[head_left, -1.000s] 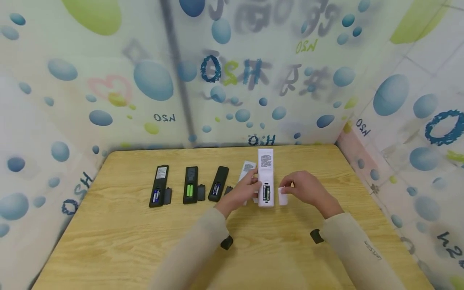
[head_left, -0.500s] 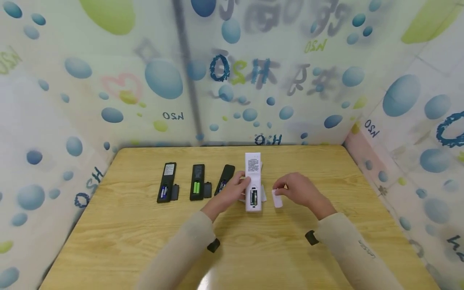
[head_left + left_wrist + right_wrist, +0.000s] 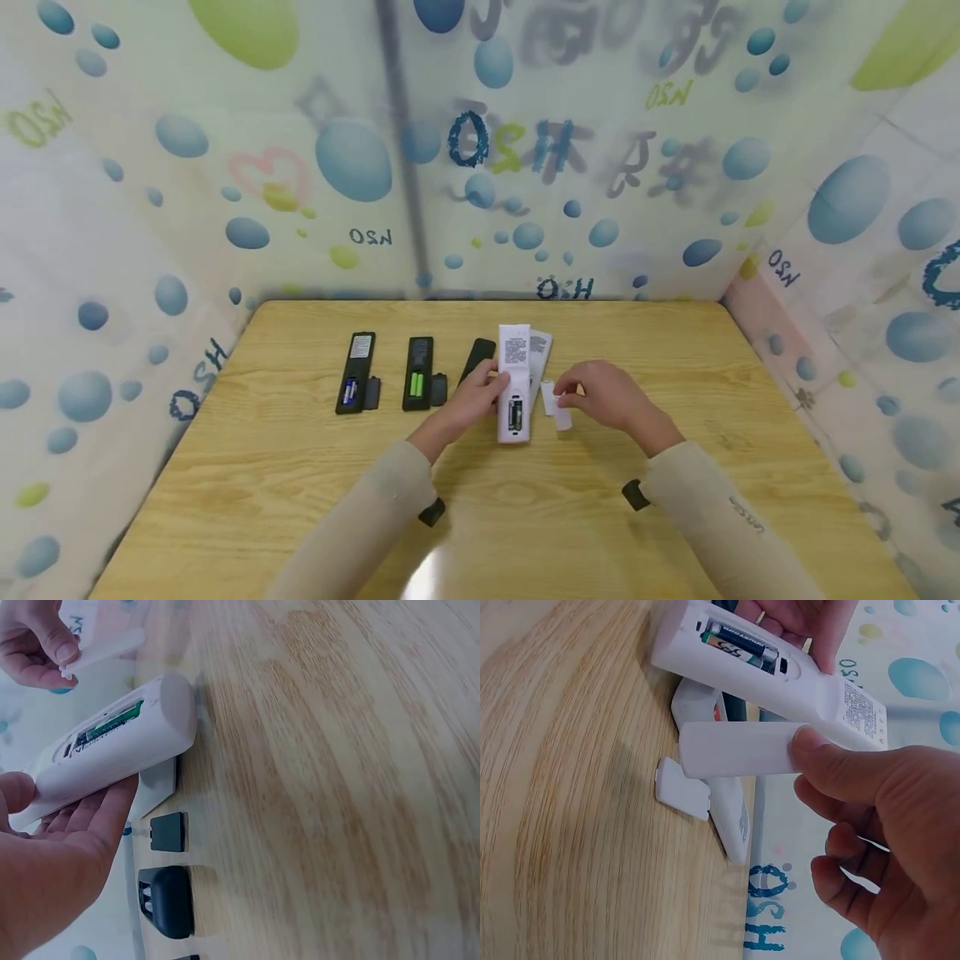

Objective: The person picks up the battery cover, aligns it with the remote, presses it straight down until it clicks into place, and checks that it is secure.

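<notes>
A white remote control [image 3: 514, 383] is gripped by my left hand [image 3: 476, 395], its back facing up. Its battery bay is uncovered, with batteries [image 3: 739, 646] inside. Between thumb and fingers my right hand [image 3: 611, 395] pinches a white battery cover [image 3: 739, 748], held just to the right of the bay and apart from the remote. In the right wrist view, a second white remote [image 3: 730, 817] lies on the table below, partly hidden by the held things. Beside it lies its loose white cover [image 3: 681, 787].
To the left on the wooden table [image 3: 300, 475] lie black remotes: one with blue batteries [image 3: 356, 372], one with green batteries [image 3: 417, 373], and a third [image 3: 480, 352] partly behind my left hand. Small black covers [image 3: 372, 393] lie beside them. A patterned wall rises behind.
The head view has swung left. My left hand has shifted the white remote left, off the second white remote, uncovering it and its cover. The right hand keeps the cover pinched, now tilted.
</notes>
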Motion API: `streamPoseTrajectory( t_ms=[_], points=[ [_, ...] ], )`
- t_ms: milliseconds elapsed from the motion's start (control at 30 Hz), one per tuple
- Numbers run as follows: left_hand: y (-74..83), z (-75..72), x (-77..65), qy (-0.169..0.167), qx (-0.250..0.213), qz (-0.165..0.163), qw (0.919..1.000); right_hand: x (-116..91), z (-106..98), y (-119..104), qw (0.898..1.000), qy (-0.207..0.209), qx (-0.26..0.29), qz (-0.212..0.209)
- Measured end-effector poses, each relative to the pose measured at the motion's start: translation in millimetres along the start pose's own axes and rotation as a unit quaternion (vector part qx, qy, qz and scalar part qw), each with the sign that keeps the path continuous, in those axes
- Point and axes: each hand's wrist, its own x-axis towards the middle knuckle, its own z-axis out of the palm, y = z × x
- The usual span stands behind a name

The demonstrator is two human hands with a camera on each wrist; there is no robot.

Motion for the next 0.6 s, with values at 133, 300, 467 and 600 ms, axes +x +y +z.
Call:
streamPoseTrajectory(
  t_ms=[133, 300, 467, 600],
  points=[
    [-2.3, -1.0, 1.3, 0.008, 0.008, 0.004, 0.9999, 1.4, 1.1, -1.7, 1.0, 0.005, -0.001, -0.007],
    [-0.4, -1.2, 0.0, 0.025, 0.026, 0.028, 0.999, 1.7, 2.5, -1.6, 1.0, 0.014, -0.002, -0.019],
    [0.4, -3.9, -1.2, 0.024, 0.028, 0.05, 0.9981, 0.9, 2.6, -3.5, 1.0, 0.015, -0.002, -0.024],
    [-2.8, -5.9, 1.3, 0.028, 0.023, 0.047, 0.9982, 1.6, 3.1, -4.5, 1.0, 0.016, -0.001, -0.026]
  ],
)
